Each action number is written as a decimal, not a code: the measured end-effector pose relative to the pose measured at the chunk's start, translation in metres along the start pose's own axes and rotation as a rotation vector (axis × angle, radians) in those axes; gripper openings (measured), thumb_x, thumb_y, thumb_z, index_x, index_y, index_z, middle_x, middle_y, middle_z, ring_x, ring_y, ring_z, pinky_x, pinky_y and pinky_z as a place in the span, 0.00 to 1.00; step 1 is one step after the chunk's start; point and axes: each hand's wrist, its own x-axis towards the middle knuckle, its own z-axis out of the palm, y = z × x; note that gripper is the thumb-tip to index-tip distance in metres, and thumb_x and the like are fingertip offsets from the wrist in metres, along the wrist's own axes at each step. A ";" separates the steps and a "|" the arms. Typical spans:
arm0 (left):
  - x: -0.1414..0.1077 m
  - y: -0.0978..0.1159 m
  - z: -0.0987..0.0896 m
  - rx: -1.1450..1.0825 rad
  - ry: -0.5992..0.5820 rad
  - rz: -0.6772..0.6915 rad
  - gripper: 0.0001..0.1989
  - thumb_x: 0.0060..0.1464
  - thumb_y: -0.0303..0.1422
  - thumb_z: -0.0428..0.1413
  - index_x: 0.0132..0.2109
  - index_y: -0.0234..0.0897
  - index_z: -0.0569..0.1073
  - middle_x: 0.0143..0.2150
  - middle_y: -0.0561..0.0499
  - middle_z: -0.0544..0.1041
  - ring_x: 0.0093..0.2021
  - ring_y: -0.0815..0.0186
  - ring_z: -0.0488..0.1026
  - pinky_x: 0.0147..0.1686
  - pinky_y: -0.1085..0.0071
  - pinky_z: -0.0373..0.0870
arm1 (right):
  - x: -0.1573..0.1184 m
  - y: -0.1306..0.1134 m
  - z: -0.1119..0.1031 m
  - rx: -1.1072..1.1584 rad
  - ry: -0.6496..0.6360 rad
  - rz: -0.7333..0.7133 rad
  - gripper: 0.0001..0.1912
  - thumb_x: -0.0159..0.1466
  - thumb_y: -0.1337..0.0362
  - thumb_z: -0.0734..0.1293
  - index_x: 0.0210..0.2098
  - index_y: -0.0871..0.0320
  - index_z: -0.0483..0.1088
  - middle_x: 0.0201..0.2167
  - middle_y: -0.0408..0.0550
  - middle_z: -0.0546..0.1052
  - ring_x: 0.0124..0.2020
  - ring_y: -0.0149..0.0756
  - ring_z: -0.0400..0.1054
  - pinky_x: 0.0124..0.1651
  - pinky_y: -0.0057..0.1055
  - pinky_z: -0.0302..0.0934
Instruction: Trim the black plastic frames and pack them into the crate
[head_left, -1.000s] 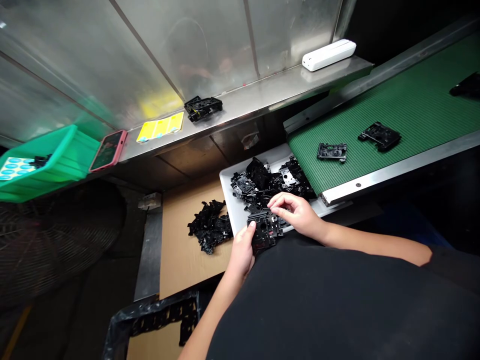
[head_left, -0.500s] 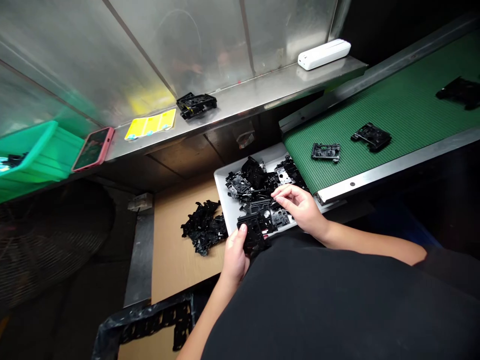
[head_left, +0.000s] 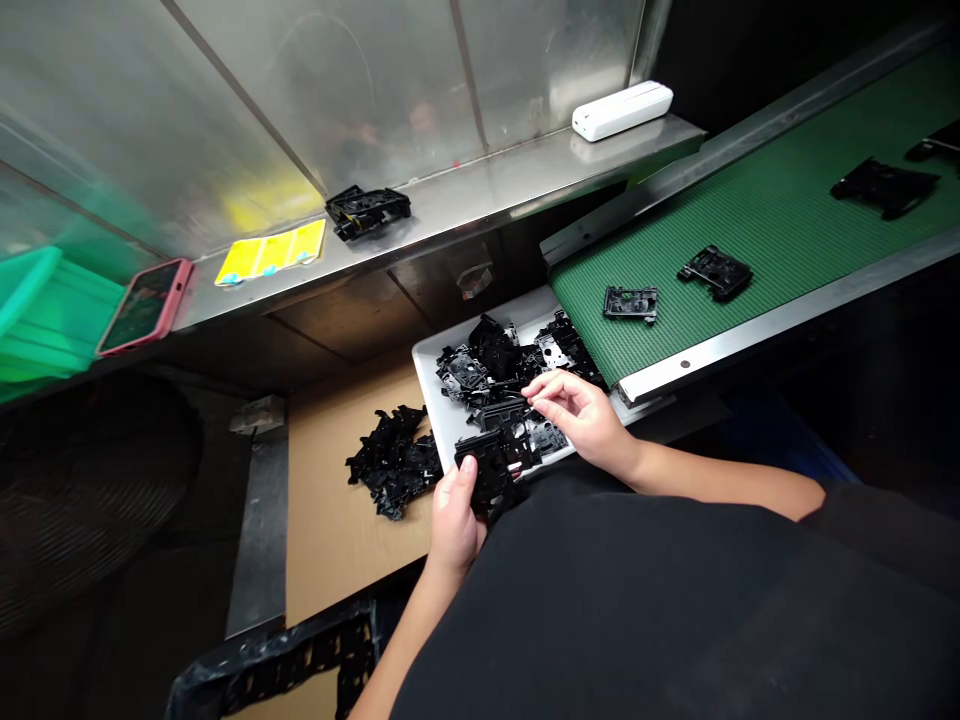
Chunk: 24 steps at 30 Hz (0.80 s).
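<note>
My left hand (head_left: pixel 456 510) grips a flat black plastic part (head_left: pixel 486 468), its thumb on the top face, at the near edge of a white tray (head_left: pixel 429 372). Over the tray, my right hand (head_left: pixel 574 410) is closed with thumb and fingertips together; anything between them is too small to name. Several black parts (head_left: pixel 495 345) lie jumbled in the tray. To its left a heap of similar black parts (head_left: pixel 394 460) rests on a brown board (head_left: pixel 322 510).
A green conveyor belt (head_left: pixel 675 320) with several black parts rises to the right. On the metal shelf (head_left: pixel 450 205) are a white device (head_left: pixel 622 110), a black assembly (head_left: pixel 366 210), yellow cards (head_left: pixel 271 252) and a phone (head_left: pixel 146 305). A green bin (head_left: pixel 67 315) stands far left.
The whole view has shifted, so most things appear further left. Another black part now shows at the belt's far right. Both hands keep nearly the same pose over the tray.
</note>
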 end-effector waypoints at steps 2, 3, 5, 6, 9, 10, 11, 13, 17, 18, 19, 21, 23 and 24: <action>0.000 -0.001 -0.001 0.001 -0.004 0.005 0.17 0.58 0.46 0.66 0.47 0.39 0.82 0.49 0.43 0.85 0.55 0.46 0.81 0.54 0.52 0.81 | 0.000 0.000 0.000 0.009 0.006 -0.009 0.13 0.68 0.53 0.73 0.35 0.55 0.73 0.45 0.52 0.77 0.48 0.41 0.74 0.53 0.41 0.71; 0.000 -0.001 -0.001 0.001 -0.005 0.007 0.17 0.58 0.46 0.65 0.46 0.39 0.82 0.49 0.43 0.85 0.55 0.47 0.81 0.55 0.52 0.81 | 0.000 0.001 0.000 0.013 0.011 -0.013 0.13 0.68 0.53 0.73 0.35 0.55 0.73 0.45 0.52 0.77 0.48 0.41 0.74 0.53 0.41 0.71; 0.001 0.000 -0.001 -0.001 -0.011 0.005 0.15 0.59 0.46 0.65 0.46 0.41 0.82 0.50 0.44 0.85 0.55 0.47 0.81 0.55 0.51 0.81 | 0.000 0.002 0.000 0.018 0.020 -0.019 0.12 0.68 0.54 0.73 0.35 0.55 0.73 0.45 0.51 0.77 0.48 0.40 0.74 0.53 0.40 0.71; 0.001 0.000 -0.001 -0.001 -0.014 0.000 0.15 0.59 0.46 0.65 0.46 0.41 0.82 0.50 0.44 0.85 0.55 0.47 0.81 0.55 0.51 0.82 | 0.000 0.002 0.000 0.020 0.022 -0.020 0.12 0.68 0.54 0.73 0.35 0.55 0.73 0.45 0.51 0.77 0.48 0.40 0.74 0.53 0.40 0.71; 0.001 0.001 0.000 0.002 -0.026 -0.027 0.14 0.60 0.46 0.64 0.46 0.42 0.82 0.49 0.44 0.86 0.53 0.48 0.82 0.53 0.50 0.83 | 0.000 0.004 0.000 0.030 0.023 -0.031 0.11 0.68 0.56 0.73 0.35 0.55 0.74 0.45 0.51 0.77 0.48 0.40 0.74 0.52 0.40 0.70; 0.001 0.002 0.000 0.003 -0.029 -0.035 0.15 0.60 0.46 0.64 0.46 0.42 0.82 0.49 0.43 0.86 0.52 0.48 0.83 0.53 0.49 0.83 | 0.000 0.004 0.000 0.032 0.022 -0.033 0.10 0.68 0.56 0.73 0.35 0.55 0.74 0.45 0.51 0.77 0.48 0.40 0.74 0.52 0.40 0.70; 0.000 0.002 0.001 0.005 -0.029 -0.040 0.15 0.60 0.47 0.63 0.47 0.42 0.82 0.49 0.43 0.86 0.51 0.48 0.83 0.53 0.49 0.83 | 0.000 0.004 0.000 0.033 0.022 -0.035 0.10 0.68 0.56 0.73 0.35 0.55 0.74 0.45 0.51 0.77 0.48 0.40 0.74 0.52 0.40 0.70; 0.000 0.002 0.001 0.010 -0.024 -0.045 0.16 0.60 0.47 0.63 0.47 0.40 0.82 0.48 0.43 0.86 0.50 0.48 0.84 0.52 0.50 0.83 | 0.000 0.003 0.000 0.033 0.023 -0.034 0.10 0.68 0.56 0.73 0.35 0.55 0.74 0.44 0.51 0.77 0.47 0.40 0.74 0.51 0.40 0.70; 0.000 0.003 0.001 0.019 -0.010 -0.043 0.16 0.60 0.46 0.63 0.45 0.38 0.82 0.46 0.42 0.86 0.50 0.49 0.84 0.52 0.51 0.83 | 0.000 0.002 0.000 0.028 0.017 -0.032 0.11 0.68 0.55 0.73 0.35 0.55 0.75 0.44 0.51 0.78 0.47 0.41 0.74 0.52 0.41 0.70; 0.000 0.003 0.001 0.018 -0.007 -0.042 0.16 0.60 0.46 0.63 0.44 0.38 0.82 0.45 0.42 0.86 0.50 0.49 0.84 0.53 0.51 0.83 | 0.000 0.001 0.000 0.027 0.014 -0.031 0.11 0.68 0.55 0.73 0.35 0.55 0.75 0.44 0.51 0.78 0.47 0.41 0.74 0.52 0.41 0.70; 0.000 0.003 0.001 0.017 -0.004 -0.042 0.16 0.60 0.46 0.63 0.44 0.38 0.82 0.44 0.43 0.86 0.50 0.49 0.84 0.53 0.52 0.83 | 0.000 0.001 0.000 0.027 0.011 -0.031 0.11 0.68 0.55 0.73 0.35 0.55 0.74 0.43 0.51 0.78 0.47 0.41 0.74 0.52 0.41 0.70; 0.000 0.003 0.001 0.016 0.006 -0.041 0.15 0.60 0.46 0.64 0.44 0.38 0.82 0.43 0.43 0.87 0.50 0.49 0.84 0.53 0.52 0.83 | 0.000 0.001 0.000 0.026 0.010 -0.029 0.11 0.68 0.55 0.73 0.35 0.55 0.74 0.43 0.51 0.78 0.47 0.40 0.74 0.51 0.40 0.70; 0.000 0.004 0.003 0.020 0.021 -0.044 0.15 0.59 0.45 0.64 0.44 0.38 0.82 0.42 0.43 0.87 0.50 0.49 0.84 0.53 0.52 0.83 | 0.000 0.001 0.000 0.024 0.012 -0.028 0.12 0.68 0.54 0.73 0.35 0.55 0.74 0.43 0.51 0.78 0.47 0.40 0.74 0.51 0.40 0.70; 0.000 0.005 0.004 0.021 0.030 -0.048 0.15 0.59 0.45 0.64 0.44 0.38 0.82 0.43 0.43 0.86 0.50 0.49 0.84 0.53 0.52 0.82 | 0.000 0.001 0.000 0.022 0.014 -0.027 0.12 0.68 0.54 0.73 0.35 0.55 0.74 0.43 0.51 0.78 0.47 0.40 0.74 0.51 0.39 0.70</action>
